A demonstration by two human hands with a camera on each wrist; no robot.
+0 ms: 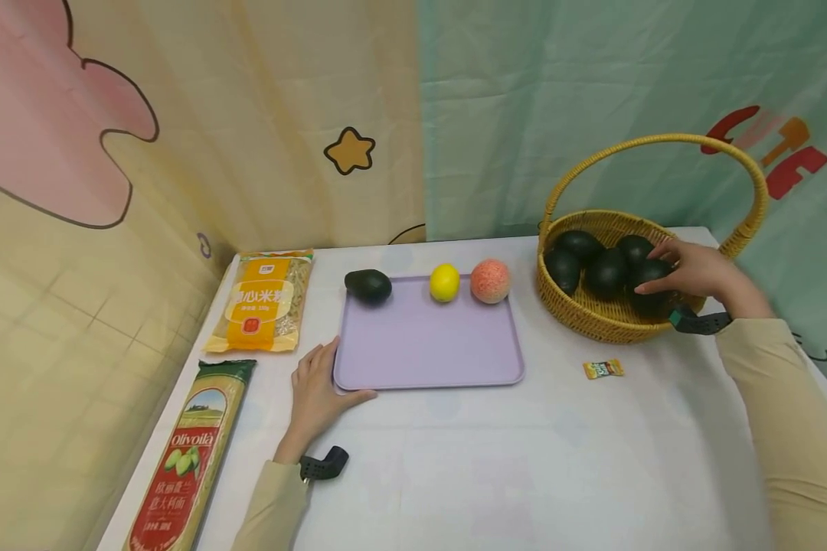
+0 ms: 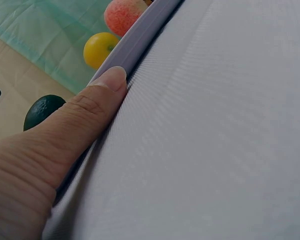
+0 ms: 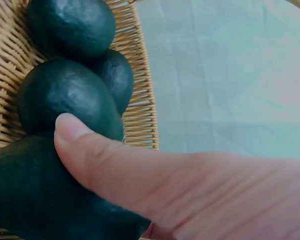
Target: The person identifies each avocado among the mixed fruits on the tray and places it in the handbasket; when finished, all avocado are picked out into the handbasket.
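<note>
In the head view my right hand (image 1: pixel 696 272) reaches into the wicker basket (image 1: pixel 596 325) and grips a dark green avocado (image 3: pixel 45 185), thumb on one side and fingers on the other. Several more avocados (image 1: pixel 606 273) lie around it. My left hand (image 1: pixel 317 394) rests against the near left corner of the lilac tray (image 1: pixel 427 344). Its thumb lies straight along the front rim, the other fingers beside the left rim. Along the tray's far edge sit an avocado (image 1: pixel 368 287), a yellow lemon (image 1: pixel 444 283) and a pinkish peach (image 1: pixel 491 281).
A yellow bag of rice noodles (image 1: pixel 262 302) and a red and green pack of spaghetti (image 1: pixel 186 459) lie on the left of the white table (image 1: pixel 524 467). A small wrapped candy (image 1: pixel 603 370) lies before the basket, whose tall handle (image 1: pixel 661 139) arches above it. A printed curtain hangs behind.
</note>
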